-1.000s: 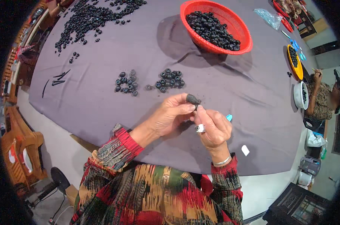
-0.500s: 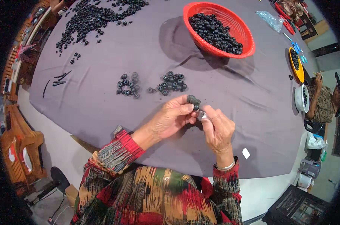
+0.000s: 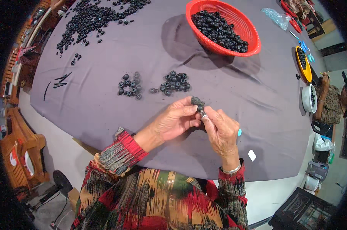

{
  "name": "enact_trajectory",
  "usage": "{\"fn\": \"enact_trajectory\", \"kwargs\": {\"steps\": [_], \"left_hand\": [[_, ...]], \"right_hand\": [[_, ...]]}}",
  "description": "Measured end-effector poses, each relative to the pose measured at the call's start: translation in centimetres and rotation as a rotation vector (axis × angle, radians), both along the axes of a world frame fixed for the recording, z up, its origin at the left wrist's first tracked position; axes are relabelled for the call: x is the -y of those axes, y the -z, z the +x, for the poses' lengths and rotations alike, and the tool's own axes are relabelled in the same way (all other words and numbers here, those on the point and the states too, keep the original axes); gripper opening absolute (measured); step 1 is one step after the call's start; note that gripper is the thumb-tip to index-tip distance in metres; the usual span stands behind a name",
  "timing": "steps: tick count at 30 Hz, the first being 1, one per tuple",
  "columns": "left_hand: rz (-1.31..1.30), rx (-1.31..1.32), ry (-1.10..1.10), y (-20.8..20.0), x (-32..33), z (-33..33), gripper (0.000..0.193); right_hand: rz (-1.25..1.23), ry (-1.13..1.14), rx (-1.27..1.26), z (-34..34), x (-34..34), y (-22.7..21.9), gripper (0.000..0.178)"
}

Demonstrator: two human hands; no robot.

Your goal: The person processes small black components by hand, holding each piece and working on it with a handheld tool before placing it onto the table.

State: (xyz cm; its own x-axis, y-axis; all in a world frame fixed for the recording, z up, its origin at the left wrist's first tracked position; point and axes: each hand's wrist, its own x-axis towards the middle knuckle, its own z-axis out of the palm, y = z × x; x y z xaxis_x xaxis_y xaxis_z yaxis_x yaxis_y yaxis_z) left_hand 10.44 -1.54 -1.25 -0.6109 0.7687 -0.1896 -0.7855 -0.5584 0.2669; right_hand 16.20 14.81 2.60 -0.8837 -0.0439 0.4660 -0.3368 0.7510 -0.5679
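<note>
My left hand [image 3: 176, 119] pinches a small round black rubbery piece [image 3: 200, 108] between thumb and fingertips. A dark grey cover [image 3: 196, 101] sits over its index fingertip. Close against the piece, my right hand [image 3: 221, 132] is closed round a slim tool; a pale, shiny bit [image 3: 203, 114] shows at its fingertips and a turquoise end [image 3: 239, 132] behind the hand. Fingers hide the rest of the tool. Beyond my hands lie two small groups of similar black pieces, the left group [image 3: 128, 92] and the right group [image 3: 175, 83], several with hollow, ringed openings.
A red plastic basket [image 3: 253, 48] full of black pieces stands at the far right of the grey cloth [image 3: 142, 50]. Many more pieces [image 3: 91, 23] spread far left, near thin black strips [image 3: 60, 84]. Another person [image 3: 330, 99] sits right, beside a yellow tray [image 3: 308, 74] and white bowl [image 3: 306, 100].
The right hand's fingertips have shifted slightly in and up against the black piece, and a turquoise end now shows behind that hand. The left hand keeps its pinch.
</note>
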Motion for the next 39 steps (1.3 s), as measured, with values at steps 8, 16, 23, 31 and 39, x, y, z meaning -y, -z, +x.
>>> {"fn": "enact_trajectory", "kwargs": {"steps": [8, 16, 23, 31, 39], "left_hand": [[-0.014, -0.007, -0.005, 0.5, -0.2, 0.1, 0.007], [-0.034, -0.041, -0.012, 0.7, -0.2, 0.2, 0.014], [-0.049, -0.050, -0.010, 0.8, -0.2, 0.2, 0.013], [-0.100, -0.182, -0.069, 0.2, 0.1, 0.2, 0.011], [-0.173, -0.211, -0.168, -0.4, -0.4, 0.4, 0.011]], "right_hand": [[0.050, 0.013, 0.001, 0.0, 0.0, -0.3, 0.024], [0.063, 0.017, -0.006, -0.1, 0.1, -0.2, 0.025], [0.066, 0.005, 0.046, 0.1, 0.1, -0.8, 0.023], [-0.008, 0.022, 0.076, 0.1, 0.6, -0.6, 0.020], [-0.159, 0.035, 0.238, -0.2, 1.2, -0.7, 0.011]]}}
